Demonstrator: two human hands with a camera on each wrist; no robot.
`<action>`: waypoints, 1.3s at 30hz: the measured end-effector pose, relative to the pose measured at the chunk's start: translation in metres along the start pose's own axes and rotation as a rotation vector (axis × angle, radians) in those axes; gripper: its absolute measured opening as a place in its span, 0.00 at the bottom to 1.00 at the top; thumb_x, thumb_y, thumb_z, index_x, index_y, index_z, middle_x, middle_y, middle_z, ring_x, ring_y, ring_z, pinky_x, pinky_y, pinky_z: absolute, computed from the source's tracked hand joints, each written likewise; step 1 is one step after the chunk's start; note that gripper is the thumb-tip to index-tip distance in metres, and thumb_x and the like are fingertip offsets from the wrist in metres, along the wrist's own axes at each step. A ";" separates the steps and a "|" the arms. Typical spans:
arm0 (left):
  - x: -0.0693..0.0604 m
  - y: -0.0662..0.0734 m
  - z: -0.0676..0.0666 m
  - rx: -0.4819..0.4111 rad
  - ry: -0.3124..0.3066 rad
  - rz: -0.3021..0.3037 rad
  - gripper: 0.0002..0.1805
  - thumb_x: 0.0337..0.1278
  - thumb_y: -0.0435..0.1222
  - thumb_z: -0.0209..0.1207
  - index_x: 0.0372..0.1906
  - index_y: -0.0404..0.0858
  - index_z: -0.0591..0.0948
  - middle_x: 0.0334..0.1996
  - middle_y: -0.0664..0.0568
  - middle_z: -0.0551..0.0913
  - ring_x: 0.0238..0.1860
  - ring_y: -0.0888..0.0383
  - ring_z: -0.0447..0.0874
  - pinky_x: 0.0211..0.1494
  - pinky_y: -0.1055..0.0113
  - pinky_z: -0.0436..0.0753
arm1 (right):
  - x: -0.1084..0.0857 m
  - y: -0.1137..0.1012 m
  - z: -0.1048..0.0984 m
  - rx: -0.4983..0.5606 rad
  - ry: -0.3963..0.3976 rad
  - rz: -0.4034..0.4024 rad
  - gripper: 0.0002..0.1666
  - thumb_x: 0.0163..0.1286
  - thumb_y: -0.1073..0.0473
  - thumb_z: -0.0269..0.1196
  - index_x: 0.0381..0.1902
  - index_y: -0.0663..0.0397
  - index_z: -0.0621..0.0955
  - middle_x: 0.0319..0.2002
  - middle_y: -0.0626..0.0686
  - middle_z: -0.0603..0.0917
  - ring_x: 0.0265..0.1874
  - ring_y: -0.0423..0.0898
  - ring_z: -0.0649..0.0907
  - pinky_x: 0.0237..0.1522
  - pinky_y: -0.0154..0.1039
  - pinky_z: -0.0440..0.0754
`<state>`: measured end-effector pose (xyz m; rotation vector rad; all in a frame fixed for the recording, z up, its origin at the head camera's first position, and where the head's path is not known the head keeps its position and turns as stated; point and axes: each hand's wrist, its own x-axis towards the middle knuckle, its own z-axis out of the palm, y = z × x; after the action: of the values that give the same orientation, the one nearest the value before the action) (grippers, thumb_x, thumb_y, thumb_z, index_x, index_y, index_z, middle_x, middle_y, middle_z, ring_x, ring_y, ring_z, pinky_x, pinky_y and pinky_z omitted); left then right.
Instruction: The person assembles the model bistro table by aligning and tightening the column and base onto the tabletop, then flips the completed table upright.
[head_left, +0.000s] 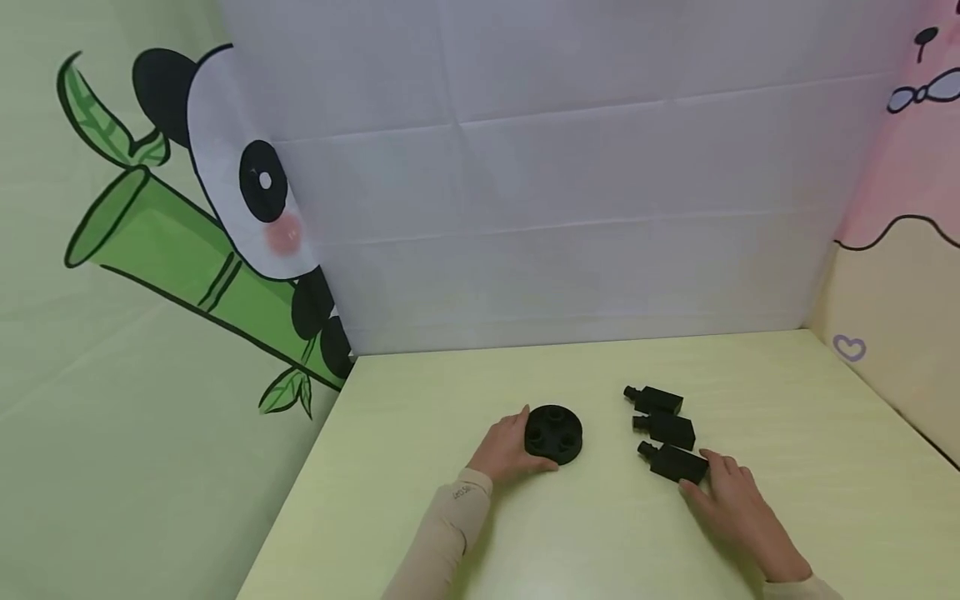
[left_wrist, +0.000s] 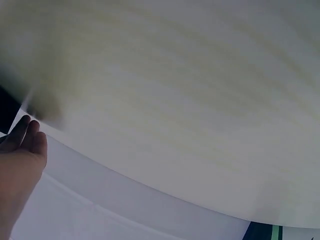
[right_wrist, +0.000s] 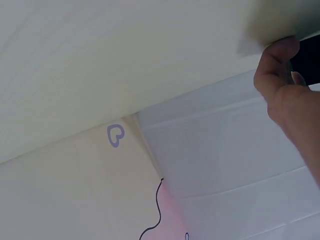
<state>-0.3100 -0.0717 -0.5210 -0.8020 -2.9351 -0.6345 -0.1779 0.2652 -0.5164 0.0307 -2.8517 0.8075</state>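
My left hand (head_left: 510, 450) grips the left side of a round black disc (head_left: 553, 434) with three round sockets in its top, fingers behind and thumb in front. To its right, three black bottle-shaped blocks lie on their sides in a row, narrow necks pointing left. The right hand (head_left: 738, 504) holds the nearest block (head_left: 678, 463) at its wide end, between thumb and fingers. Beyond it lie the middle block (head_left: 665, 429) and the far block (head_left: 655, 400), neither touched by a hand. Both wrist views show a hand at the frame's edge with only part of a black thing.
The pale yellow table (head_left: 600, 542) runs back to a white cloth wall (head_left: 562, 208). A green panel with a panda and bamboo (head_left: 172, 225) stands on the left. On the right, a pink and cream panel (head_left: 900, 317) borders the table.
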 end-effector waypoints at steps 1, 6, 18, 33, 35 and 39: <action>0.000 -0.001 0.000 -0.011 -0.002 0.003 0.63 0.45 0.61 0.77 0.77 0.26 0.63 0.67 0.36 0.76 0.66 0.42 0.76 0.68 0.51 0.75 | 0.000 0.000 0.000 0.010 0.011 -0.008 0.38 0.73 0.54 0.66 0.63 0.82 0.67 0.55 0.81 0.74 0.54 0.79 0.73 0.52 0.72 0.74; -0.001 -0.001 -0.001 -0.097 -0.018 0.002 0.60 0.47 0.58 0.78 0.77 0.27 0.64 0.68 0.36 0.75 0.68 0.41 0.74 0.69 0.49 0.74 | 0.000 0.002 -0.001 0.026 0.053 -0.029 0.30 0.69 0.61 0.67 0.56 0.83 0.71 0.50 0.80 0.76 0.50 0.78 0.76 0.53 0.69 0.74; 0.000 -0.002 0.000 -0.170 -0.015 -0.048 0.59 0.46 0.55 0.80 0.77 0.29 0.64 0.69 0.38 0.74 0.70 0.43 0.72 0.71 0.49 0.71 | -0.001 0.001 -0.004 0.017 0.050 -0.014 0.26 0.69 0.57 0.70 0.50 0.75 0.76 0.48 0.73 0.77 0.47 0.70 0.79 0.47 0.66 0.79; 0.001 -0.001 -0.003 -0.168 -0.017 -0.039 0.58 0.46 0.55 0.80 0.76 0.30 0.66 0.68 0.38 0.76 0.68 0.43 0.74 0.70 0.50 0.73 | 0.015 -0.030 -0.007 0.111 0.224 -0.171 0.19 0.65 0.52 0.74 0.46 0.57 0.82 0.46 0.52 0.79 0.41 0.54 0.82 0.36 0.51 0.80; 0.001 -0.002 -0.003 -0.157 -0.015 -0.037 0.58 0.45 0.55 0.80 0.76 0.30 0.67 0.67 0.39 0.77 0.68 0.43 0.75 0.70 0.50 0.74 | 0.021 -0.039 -0.006 0.133 0.226 -0.206 0.18 0.65 0.53 0.74 0.46 0.57 0.82 0.45 0.51 0.78 0.41 0.53 0.82 0.38 0.51 0.80; 0.002 -0.002 -0.002 -0.147 -0.014 -0.039 0.57 0.45 0.54 0.80 0.76 0.30 0.67 0.66 0.39 0.77 0.67 0.43 0.75 0.69 0.50 0.74 | 0.034 -0.060 -0.003 0.169 0.208 -0.243 0.18 0.66 0.55 0.74 0.47 0.59 0.83 0.45 0.52 0.79 0.41 0.52 0.83 0.41 0.52 0.82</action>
<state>-0.3125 -0.0729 -0.5196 -0.7653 -2.9504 -0.8603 -0.2065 0.2164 -0.4770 0.2913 -2.5177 0.9353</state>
